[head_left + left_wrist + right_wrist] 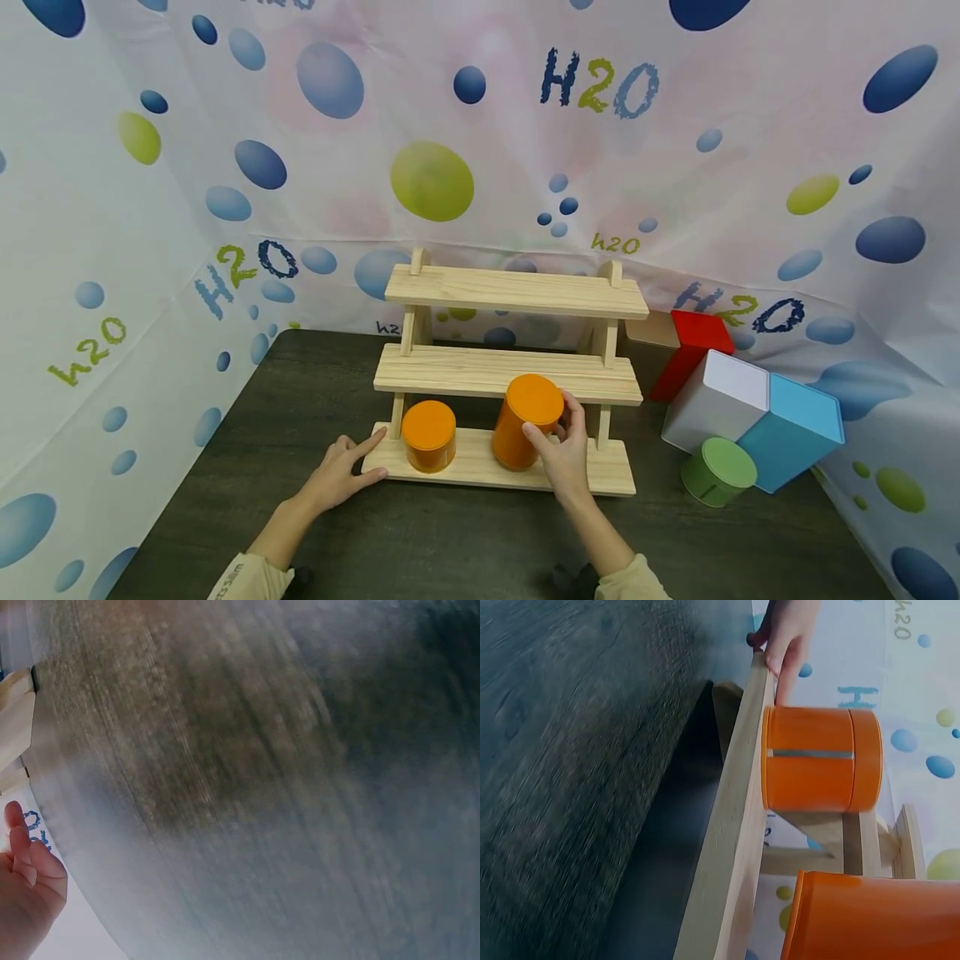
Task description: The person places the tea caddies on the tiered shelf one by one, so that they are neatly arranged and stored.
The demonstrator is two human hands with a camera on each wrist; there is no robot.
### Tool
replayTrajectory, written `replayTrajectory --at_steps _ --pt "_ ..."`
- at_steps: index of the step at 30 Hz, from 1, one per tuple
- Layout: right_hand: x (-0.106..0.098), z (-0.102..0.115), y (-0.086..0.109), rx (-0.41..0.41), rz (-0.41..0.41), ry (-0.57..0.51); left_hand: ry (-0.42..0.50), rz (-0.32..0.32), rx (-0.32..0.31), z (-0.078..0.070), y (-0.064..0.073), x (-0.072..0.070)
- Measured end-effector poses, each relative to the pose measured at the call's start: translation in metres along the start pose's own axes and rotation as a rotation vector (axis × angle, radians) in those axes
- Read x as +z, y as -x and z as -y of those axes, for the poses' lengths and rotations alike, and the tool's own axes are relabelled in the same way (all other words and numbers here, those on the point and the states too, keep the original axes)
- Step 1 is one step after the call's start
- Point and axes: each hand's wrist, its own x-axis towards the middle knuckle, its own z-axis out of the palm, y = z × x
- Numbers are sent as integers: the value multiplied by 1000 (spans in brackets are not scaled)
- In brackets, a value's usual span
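Observation:
A three-tier wooden shelf [480, 479] stands on the dark table. In the head view my right hand [566, 458] grips a tall orange canister [517, 433] from its right side, thumb in front. In the right wrist view that canister [877, 919] shows a small gap between its base and the bottom board [731, 817]. A shorter orange canister [429, 442] sits on the same board, to the left. My left hand [337, 475] touches the board's left end, index finger and thumb extended and spread apart. Curled fingers of the left hand [34, 885] show in the left wrist view.
Right of the shelf stand a red box [693, 346], a white box [716, 404], a blue box [795, 425] and a green canister [716, 475]. A patterned sheet [495, 142] surrounds the dark table [450, 542] at the back and sides.

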Motion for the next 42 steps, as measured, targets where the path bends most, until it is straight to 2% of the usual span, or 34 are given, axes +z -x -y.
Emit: replayTrajectory --at_steps 7,20,27,33,42 --pt "12 -3 2 -31 54 -16 -3 2 -5 0 0 0" --pt "24 -10 6 -63 87 -15 -3 2 -4 0 0 -1" --pt "27 -14 7 -42 106 2 0 4 8 1 0 0" --pt "29 -15 8 -60 114 -3 -1 -5 24 2 1 0" --pt "29 -18 10 -62 130 6 7 4 1 0 0 0"
